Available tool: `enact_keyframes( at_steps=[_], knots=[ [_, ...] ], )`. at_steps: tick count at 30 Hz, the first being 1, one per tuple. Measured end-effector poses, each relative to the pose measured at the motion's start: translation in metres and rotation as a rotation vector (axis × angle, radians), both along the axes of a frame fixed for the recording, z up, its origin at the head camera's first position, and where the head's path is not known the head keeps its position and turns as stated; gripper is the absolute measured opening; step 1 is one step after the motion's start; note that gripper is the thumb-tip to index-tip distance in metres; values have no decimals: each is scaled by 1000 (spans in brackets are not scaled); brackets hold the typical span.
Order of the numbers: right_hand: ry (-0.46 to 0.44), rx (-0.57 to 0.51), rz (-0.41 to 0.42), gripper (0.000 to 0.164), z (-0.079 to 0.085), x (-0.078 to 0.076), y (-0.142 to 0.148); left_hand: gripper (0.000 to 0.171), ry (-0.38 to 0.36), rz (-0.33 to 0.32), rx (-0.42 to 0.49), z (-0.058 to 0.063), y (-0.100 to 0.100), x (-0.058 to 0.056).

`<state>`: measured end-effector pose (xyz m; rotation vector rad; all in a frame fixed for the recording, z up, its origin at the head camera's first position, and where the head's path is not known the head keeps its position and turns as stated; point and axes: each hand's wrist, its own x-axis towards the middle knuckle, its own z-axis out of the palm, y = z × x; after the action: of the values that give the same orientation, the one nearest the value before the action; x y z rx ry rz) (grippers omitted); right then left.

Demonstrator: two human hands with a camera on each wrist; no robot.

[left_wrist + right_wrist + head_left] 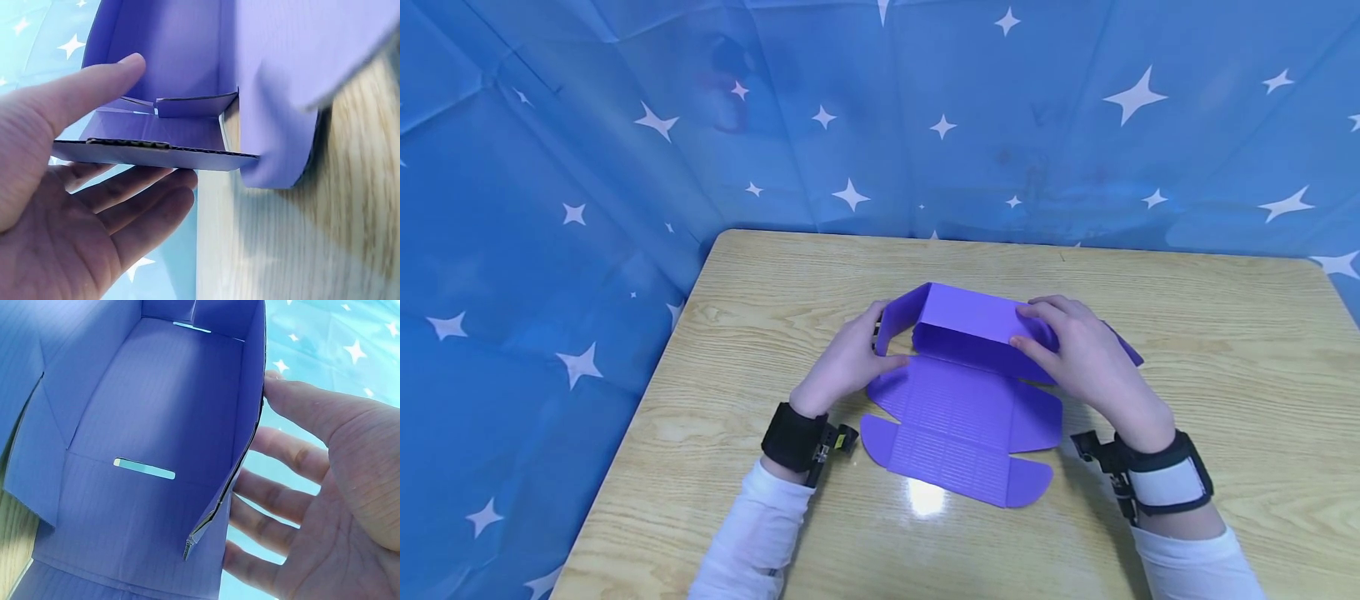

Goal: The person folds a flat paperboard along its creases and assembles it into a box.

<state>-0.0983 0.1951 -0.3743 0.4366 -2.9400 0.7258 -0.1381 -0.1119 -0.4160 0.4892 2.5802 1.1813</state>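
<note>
A purple cardboard box (958, 408), partly folded, lies on the table with its bottom panel flat toward me and its far part standing up. My left hand (852, 354) holds the raised left side flap (206, 159): the thumb is on the inner side, the fingers against the outer face. At the far right, my right hand (1078, 350) grips the standing part. Its thumb is at the edge of the folded-over top panel (970, 312), and its other fingers lie along the outside. A slot (145, 469) shows in the panel in the right wrist view.
The wooden table (737, 333) ends at a blue star-patterned cloth (925, 167) behind and at the left. Small rounded flaps (1028, 482) stick out from the box's near end. Each wrist wears a strapped camera (842, 439).
</note>
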Motion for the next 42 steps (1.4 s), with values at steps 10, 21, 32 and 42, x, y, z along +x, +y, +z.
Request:
enact_keyframes(
  at_steps=[10,21,32,42],
  knots=[
    [7,0,4,42,-1,-1,1,92,-134,-114,37,8,-4,3],
    [26,2,27,40,0,0,1,78,-95,-129,56,8,-1,3],
    [27,13,69,40,-1,-1,-3,93,-23,-47,17,4,10,5],
    [21,16,101,41,-1,0,-6,97,98,-67,-66,1,17,5]
  ],
)
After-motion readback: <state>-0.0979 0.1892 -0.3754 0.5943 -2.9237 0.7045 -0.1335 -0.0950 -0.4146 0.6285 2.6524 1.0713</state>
